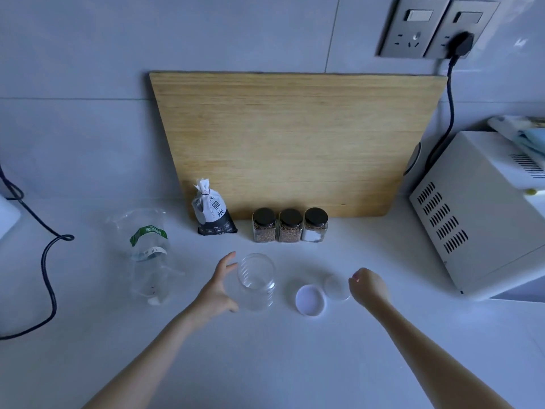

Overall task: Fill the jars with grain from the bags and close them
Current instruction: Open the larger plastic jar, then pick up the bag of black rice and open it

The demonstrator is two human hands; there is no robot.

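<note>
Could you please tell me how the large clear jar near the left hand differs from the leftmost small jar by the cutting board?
The large clear jar is open and empty; the leftmost small jar has a dark lid and holds brownish grain. The large jar is round and bigger; the small one is square-sided. Both are transparent and stand upright.

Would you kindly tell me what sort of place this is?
Probably a home kitchen: a wooden cutting board leans against the tiled wall, three lidded jars stand before it, and a microwave-like appliance sits beside it.
</note>
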